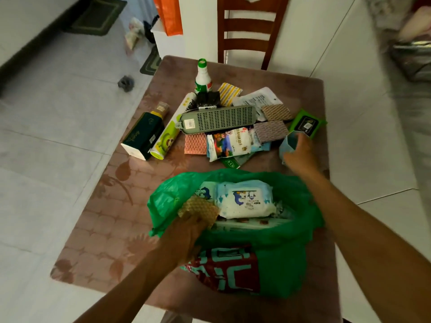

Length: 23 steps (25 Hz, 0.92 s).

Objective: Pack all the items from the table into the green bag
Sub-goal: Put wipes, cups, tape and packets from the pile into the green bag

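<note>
The green bag (275, 271) lies open at the near side of the table, with a white baby-wipes pack (245, 199) inside. My left hand (186, 231) holds a tan waffle-textured sponge cloth (200, 207) at the bag's mouth. My right hand (300, 152) grips a light blue faceted cup (288, 145) at the table's right side. Beyond the bag lies a pile: a grey perforated tray (217, 118), a white food packet (229, 144), a green-capped bottle (203, 78), a dark green box (142, 136), a green tube (168, 136) and a green wipes pack (307, 123).
Brown patterned table (105, 206) on a white tiled floor. A wooden chair (249, 31) stands at the far edge. More sponge cloths (270, 130) and flat packets lie in the pile. An orange bag (169, 15) hangs at the back left.
</note>
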Each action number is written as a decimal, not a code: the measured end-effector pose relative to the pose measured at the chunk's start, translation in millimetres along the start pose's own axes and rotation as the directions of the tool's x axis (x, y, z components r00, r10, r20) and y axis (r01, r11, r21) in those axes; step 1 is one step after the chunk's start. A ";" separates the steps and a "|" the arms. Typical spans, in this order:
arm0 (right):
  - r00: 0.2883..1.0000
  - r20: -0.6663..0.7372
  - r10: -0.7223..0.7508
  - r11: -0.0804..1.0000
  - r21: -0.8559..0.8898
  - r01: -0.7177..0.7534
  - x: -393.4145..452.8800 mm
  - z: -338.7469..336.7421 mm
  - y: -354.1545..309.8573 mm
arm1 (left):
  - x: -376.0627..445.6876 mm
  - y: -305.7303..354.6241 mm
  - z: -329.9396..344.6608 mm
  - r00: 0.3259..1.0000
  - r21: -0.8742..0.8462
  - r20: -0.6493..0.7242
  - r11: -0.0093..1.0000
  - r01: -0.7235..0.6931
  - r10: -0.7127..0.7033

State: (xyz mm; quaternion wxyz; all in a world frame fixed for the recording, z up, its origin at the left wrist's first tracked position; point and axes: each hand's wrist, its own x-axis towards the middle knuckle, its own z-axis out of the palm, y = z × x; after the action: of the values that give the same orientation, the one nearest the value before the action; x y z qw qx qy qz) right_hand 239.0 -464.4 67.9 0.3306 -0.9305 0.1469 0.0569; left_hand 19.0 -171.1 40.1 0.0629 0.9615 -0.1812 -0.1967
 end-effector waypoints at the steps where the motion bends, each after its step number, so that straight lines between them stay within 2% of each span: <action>1: 0.989 0.130 0.071 0.995 -0.079 -0.061 14.2 1.6 15.3 | 0.6 3.5 4.6 1.000 -0.007 -0.019 1.000 0.000 0.000; 2: 0.967 0.229 0.111 0.985 -0.154 -0.077 22.8 4.9 28.4 | 1.0 9.5 2.2 1.000 -0.002 -0.008 1.000 0.020 -0.020; 4: 0.946 0.305 0.109 0.971 -0.237 -0.035 30.4 12.7 52.2 | -0.3 15.8 -1.7 1.000 0.047 0.027 0.999 -0.002 0.001; 6: 0.972 0.234 0.000 0.970 -0.236 0.057 23.2 19.5 63.9 | -9.9 26.3 -17.2 0.994 0.007 0.076 0.997 -0.075 0.075; 8: 0.983 0.131 -0.128 0.965 -0.213 0.154 9.4 20.5 63.8 | -29.5 38.2 -42.1 0.985 -0.140 0.103 0.983 -0.122 0.137; 9: 0.980 0.123 -0.157 0.962 -0.204 0.180 1.5 20.0 61.2 | -41.7 41.1 -50.2 0.987 -0.195 0.048 0.970 -0.144 0.156; 13: 0.960 0.271 -0.075 0.954 -0.261 0.148 -16.7 13.7 51.2 | -80.2 45.3 -79.3 0.980 -0.205 -0.064 0.959 -0.199 0.189; 16: 0.915 0.402 -0.034 0.932 -0.318 0.175 -22.9 17.9 49.5 | -84.3 41.1 -84.7 0.974 -0.216 -0.077 0.951 -0.223 0.211; 20: 0.926 0.378 -0.006 0.957 -0.267 0.115 -26.7 26.4 55.6 | -78.9 35.2 -79.0 0.954 -0.173 -0.124 0.941 -0.290 0.271; 22: 0.917 0.397 0.038 0.941 -0.323 0.101 -29.1 22.3 59.2 | -75.9 32.2 -77.9 0.942 -0.174 -0.161 0.931 -0.320 0.294; 23: 0.937 0.349 0.029 0.934 -0.343 0.098 -31.3 18.1 59.0 | -74.2 31.4 -76.7 0.936 -0.173 -0.180 0.927 -0.334 0.303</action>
State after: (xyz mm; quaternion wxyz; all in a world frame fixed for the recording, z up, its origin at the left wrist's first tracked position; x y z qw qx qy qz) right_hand 190.8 -489.1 24.9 0.1789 -0.9524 0.0568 0.2403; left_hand -24.1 -168.7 142.6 0.2042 0.9199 -0.3092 -0.1284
